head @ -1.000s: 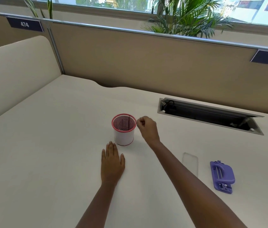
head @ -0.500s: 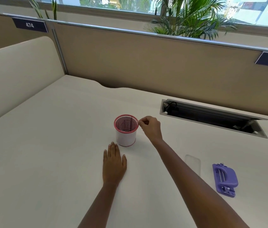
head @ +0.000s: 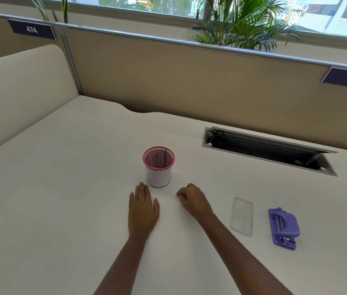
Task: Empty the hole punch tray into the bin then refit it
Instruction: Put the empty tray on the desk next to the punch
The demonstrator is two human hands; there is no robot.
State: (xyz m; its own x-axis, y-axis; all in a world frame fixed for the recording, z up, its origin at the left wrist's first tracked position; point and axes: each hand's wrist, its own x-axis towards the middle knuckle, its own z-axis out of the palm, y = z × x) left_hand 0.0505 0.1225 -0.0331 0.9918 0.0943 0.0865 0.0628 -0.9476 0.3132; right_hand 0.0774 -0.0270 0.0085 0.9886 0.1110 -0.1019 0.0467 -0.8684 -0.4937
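A small round bin (head: 158, 167) with a red mesh rim and white wall stands upright in the middle of the desk. The clear plastic tray (head: 242, 216) lies flat on the desk, detached, just left of the purple hole punch (head: 283, 227), which rests upside down at the right. My left hand (head: 142, 209) lies flat on the desk, fingers together, fingertips just short of the bin's base. My right hand (head: 194, 200) is on the desk right of the bin, fingers curled and pinched together; whether something tiny sits between them I cannot tell.
A recessed cable box (head: 268, 150) with its lid open is set into the desk at the back right. Beige partitions (head: 189, 81) close the desk at the back and the left. Plants stand behind the partition.
My right hand has dropped from the bin's rim down to the desk surface, nearer to me. The left hand, the tray and the hole punch have stayed put.
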